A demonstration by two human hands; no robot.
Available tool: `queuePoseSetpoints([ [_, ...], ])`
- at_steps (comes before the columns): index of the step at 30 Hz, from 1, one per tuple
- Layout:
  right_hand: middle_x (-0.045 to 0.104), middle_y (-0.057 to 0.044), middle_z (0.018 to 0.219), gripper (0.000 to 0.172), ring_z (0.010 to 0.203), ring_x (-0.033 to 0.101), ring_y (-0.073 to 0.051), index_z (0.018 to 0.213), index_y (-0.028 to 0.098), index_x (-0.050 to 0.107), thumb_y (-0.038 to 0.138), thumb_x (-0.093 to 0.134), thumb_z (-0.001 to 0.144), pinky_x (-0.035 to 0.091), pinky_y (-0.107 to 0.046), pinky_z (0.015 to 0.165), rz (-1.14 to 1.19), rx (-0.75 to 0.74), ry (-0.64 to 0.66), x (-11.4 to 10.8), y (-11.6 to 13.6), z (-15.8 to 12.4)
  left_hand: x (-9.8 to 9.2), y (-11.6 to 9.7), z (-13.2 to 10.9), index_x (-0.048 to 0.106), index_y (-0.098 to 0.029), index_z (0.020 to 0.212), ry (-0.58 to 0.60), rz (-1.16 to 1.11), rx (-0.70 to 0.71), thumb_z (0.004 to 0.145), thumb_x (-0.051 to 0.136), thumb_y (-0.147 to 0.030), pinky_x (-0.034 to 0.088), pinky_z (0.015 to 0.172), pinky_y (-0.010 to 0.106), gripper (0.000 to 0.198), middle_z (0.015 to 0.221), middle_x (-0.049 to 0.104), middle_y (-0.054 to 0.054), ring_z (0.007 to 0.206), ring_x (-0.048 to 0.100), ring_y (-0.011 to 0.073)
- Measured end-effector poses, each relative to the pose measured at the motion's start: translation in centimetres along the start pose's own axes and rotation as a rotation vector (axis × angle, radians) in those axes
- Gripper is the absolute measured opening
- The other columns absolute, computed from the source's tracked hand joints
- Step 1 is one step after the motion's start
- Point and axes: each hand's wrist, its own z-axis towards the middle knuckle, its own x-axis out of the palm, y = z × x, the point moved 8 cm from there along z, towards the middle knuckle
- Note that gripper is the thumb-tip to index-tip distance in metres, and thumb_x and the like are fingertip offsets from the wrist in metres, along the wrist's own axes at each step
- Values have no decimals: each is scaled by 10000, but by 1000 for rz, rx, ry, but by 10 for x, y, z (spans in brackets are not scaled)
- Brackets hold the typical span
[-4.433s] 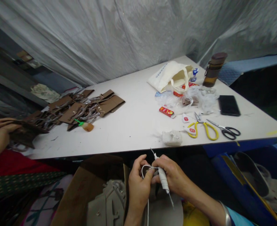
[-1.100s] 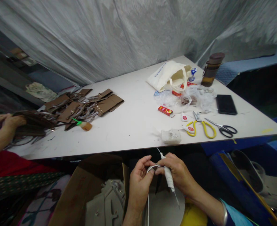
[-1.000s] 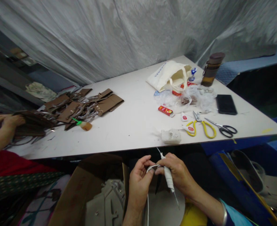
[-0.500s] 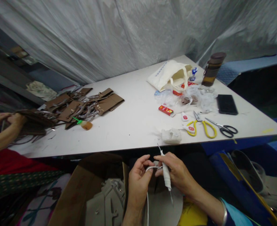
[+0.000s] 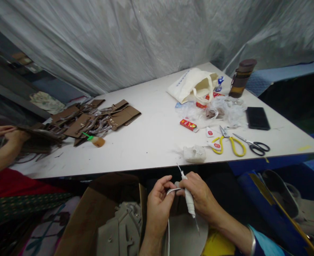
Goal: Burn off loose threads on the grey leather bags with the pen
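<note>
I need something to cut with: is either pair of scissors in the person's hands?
No: the yellow-handled scissors and black-handled scissors lie on the white table, while the left hand and right hand hold a white tool.

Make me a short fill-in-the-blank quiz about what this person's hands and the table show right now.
1. The right hand holds a slim white ____-coloured tool.
2. The left hand pinches a white ____.
3. On the table, the scissors nearer the middle have ____ handles.
4. The phone lies to the ____ of both scissors.

Answers: white; cord; yellow; right
</note>
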Motion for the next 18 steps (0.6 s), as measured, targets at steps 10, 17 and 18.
queuePoseSetpoints([
  [10,583,-14,808,344,765,552,-185,798,210,622,457,591,1034,405,-302,694,276,215,9,5,-19,-3,15,-13,-1,707,-237,1251,101,460,6,711,682,-78,498,937,329,564,1050,719,24,981,669,215],
  [17,576,-17,785,447,759,555,-186,781,207,642,583,585,1015,413,-289,667,284,240,29,3,-24,-7,18,-14,0,683,-233,1255,174,424,5,807,684,-156,488,833,281,455,960,685,-6,887,649,180],
  [18,576,-19,787,455,763,557,-188,783,207,645,592,578,1016,415,-289,666,282,242,31,3,-24,-7,17,-13,1,681,-231,1248,167,426,3,807,694,-164,486,830,279,446,952,686,-8,880,647,178],
])
